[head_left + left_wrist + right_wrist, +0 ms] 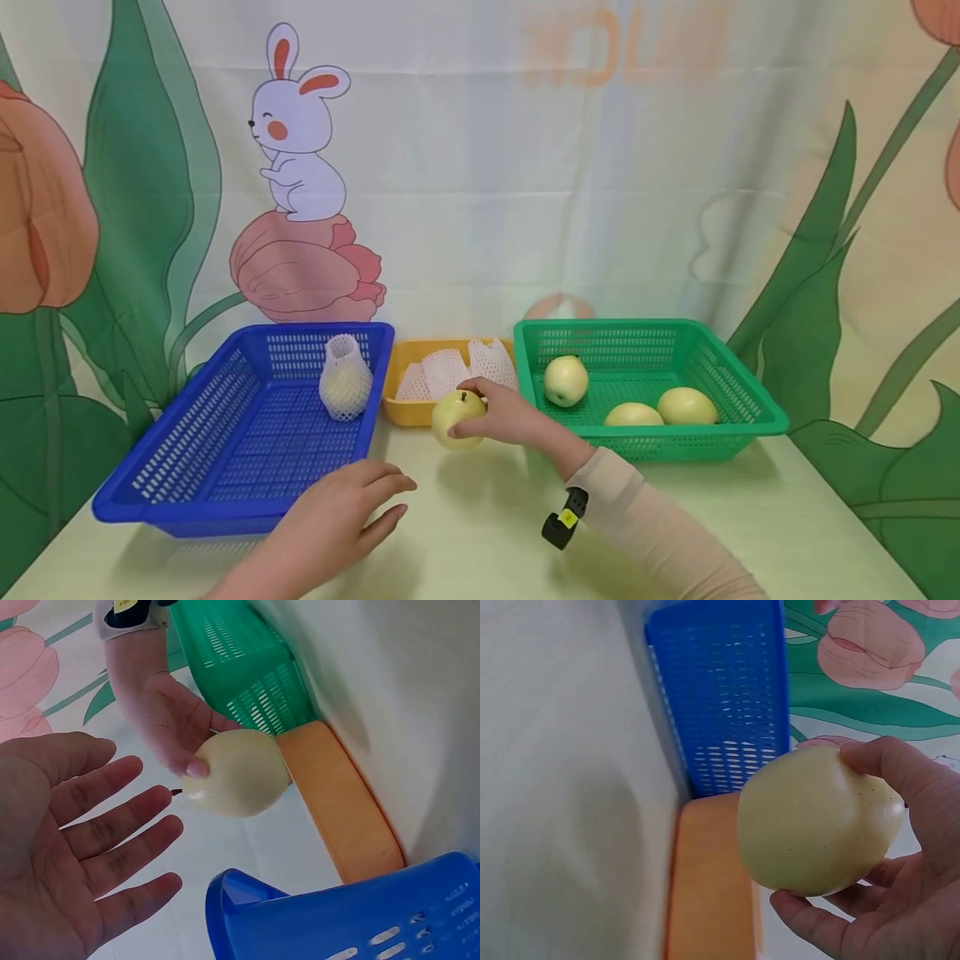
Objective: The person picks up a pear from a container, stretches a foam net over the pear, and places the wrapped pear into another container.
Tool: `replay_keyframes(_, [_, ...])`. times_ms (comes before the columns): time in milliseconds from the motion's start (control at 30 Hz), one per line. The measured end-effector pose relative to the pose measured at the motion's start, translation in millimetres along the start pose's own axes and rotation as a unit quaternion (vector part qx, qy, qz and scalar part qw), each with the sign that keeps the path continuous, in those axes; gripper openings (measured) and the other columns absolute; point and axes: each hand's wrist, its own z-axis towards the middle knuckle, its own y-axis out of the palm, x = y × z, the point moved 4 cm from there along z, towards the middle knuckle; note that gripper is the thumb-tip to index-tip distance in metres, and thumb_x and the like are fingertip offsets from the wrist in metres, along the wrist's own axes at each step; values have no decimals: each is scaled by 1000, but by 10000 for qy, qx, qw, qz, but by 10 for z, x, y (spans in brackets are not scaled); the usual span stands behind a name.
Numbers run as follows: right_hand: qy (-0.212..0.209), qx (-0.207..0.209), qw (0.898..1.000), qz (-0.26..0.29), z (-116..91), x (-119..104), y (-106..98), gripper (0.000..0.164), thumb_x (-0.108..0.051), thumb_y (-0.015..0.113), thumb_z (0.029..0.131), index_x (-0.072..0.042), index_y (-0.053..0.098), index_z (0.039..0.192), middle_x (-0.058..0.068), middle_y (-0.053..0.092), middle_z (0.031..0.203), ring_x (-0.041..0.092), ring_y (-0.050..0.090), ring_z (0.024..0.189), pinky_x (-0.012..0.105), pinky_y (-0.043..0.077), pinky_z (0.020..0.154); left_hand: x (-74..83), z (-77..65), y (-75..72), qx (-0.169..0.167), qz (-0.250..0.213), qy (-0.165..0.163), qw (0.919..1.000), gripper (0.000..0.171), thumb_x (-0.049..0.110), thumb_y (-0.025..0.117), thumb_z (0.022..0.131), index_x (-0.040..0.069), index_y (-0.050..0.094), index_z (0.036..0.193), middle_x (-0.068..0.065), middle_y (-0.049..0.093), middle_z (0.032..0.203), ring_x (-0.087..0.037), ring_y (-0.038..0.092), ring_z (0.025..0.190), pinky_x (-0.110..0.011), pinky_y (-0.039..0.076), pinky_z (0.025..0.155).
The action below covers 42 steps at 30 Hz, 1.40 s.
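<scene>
A round, pale yellow pear (455,419) with a dark stem is gripped in my right hand (504,412), just in front of the orange basket (401,415). In the right wrist view the thumb and fingers hold the pear (817,825) from its sides. My left hand (341,512) hovers beside the near right corner of the blue basket (225,507). The left wrist view shows its fingers (127,847) spread and apart from the pear. White foam net sleeves (446,372) lie in the orange basket. One fruit in a foam net (347,387) stands in the blue basket.
At the right, a green basket (660,431) holds more pears: one (566,381) at its left side and two (687,406) near its front wall. All three baskets stand on a pale table (465,533) against a printed curtain (465,208).
</scene>
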Motion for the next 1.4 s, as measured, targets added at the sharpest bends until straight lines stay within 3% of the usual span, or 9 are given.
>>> replay_keyframes(233, [322,-45,9995,-8,60,173,212,72,-31,80,83,-5,52,144,15,64,132,22,60,105,37,53,94,-2,-53,33,-208,4,-153,9997,19,21,76,91,20,74,109,4,74,107,-16,70,99,-38,61,87])
replay_keyframes(467, [432,-73,9990,-1,115,294,339,70,-29,81,83,-1,54,142,16,65,130,22,60,105,39,53,97,-15,-86,83,-136,-17,4,9999,18,20,76,90,21,74,108,5,74,105,-17,71,96,-39,61,85])
replay_keyframes(733, [582,-179,9981,-31,118,348,389,71,-31,81,84,-2,52,143,18,64,135,24,60,111,44,51,104,-22,-97,128,-604,-170,-305,9976,17,24,74,93,22,75,109,7,73,106,-15,70,97,-40,61,89])
replay_keyframes(1167, [630,-370,9973,-48,158,426,419,77,-35,75,90,-1,44,151,22,56,147,33,56,129,52,44,115,-44,-96,122,-927,-163,-403,9947,17,24,75,92,21,75,109,5,73,107,-17,70,98,-42,61,89])
replay_keyframes(1400, [515,-341,9981,-72,65,410,371,79,-34,76,91,1,41,152,25,53,149,38,54,135,54,45,116,-55,-57,19,-947,-163,-426,9945,18,25,74,93,23,74,111,4,73,111,-18,71,102,-40,62,88])
